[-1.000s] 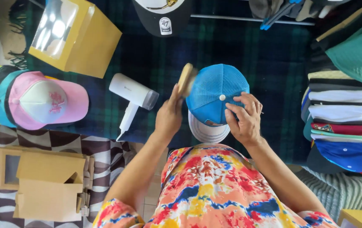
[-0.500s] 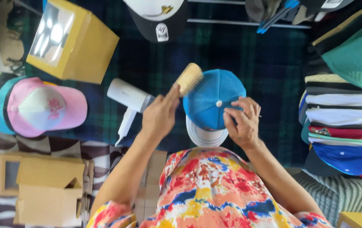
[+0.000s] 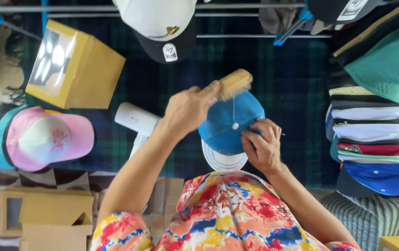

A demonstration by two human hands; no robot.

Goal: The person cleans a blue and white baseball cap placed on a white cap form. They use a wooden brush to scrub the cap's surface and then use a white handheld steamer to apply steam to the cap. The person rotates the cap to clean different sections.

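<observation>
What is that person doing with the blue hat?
The person is brushing a blue cap. The left hand holds a wooden brush against the cap's top edge, and the right hand steadies the cap from the side. A white hair dryer lies beside it on the dark plaid cloth. A pink cap sits to one side and a stack of caps to the other, with cardboard boxes nearby.

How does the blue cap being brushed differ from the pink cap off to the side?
The blue cap is one mesh-textured colour, steadied by the right hand while the left hand holds a wooden brush at its crown. The pink cap has a white front panel, lies untouched, nested on other caps. Both show their crowns upward.
</observation>
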